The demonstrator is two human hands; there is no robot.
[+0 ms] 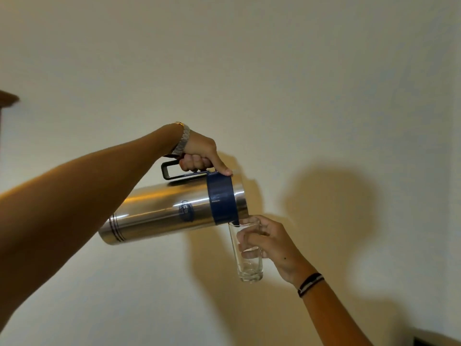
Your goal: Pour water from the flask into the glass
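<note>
A steel flask (159, 211) with a dark blue collar and a dark handle is tipped almost level in mid-air, mouth to the right. My left hand (202, 156) grips its handle, thumb pressed on the collar. The flask's blue lip touches the rim of a tall clear glass (245, 253), held upright just below it by my right hand (272, 243), whose fingers wrap the glass from the right. A little water seems to lie low in the glass; I cannot make out a stream.
A plain cream wall (274, 83) fills the background, with shadows of my arms and flask on it. A dark wooden edge (7, 98) juts in at the left. A dark corner (434, 342) shows at the bottom right.
</note>
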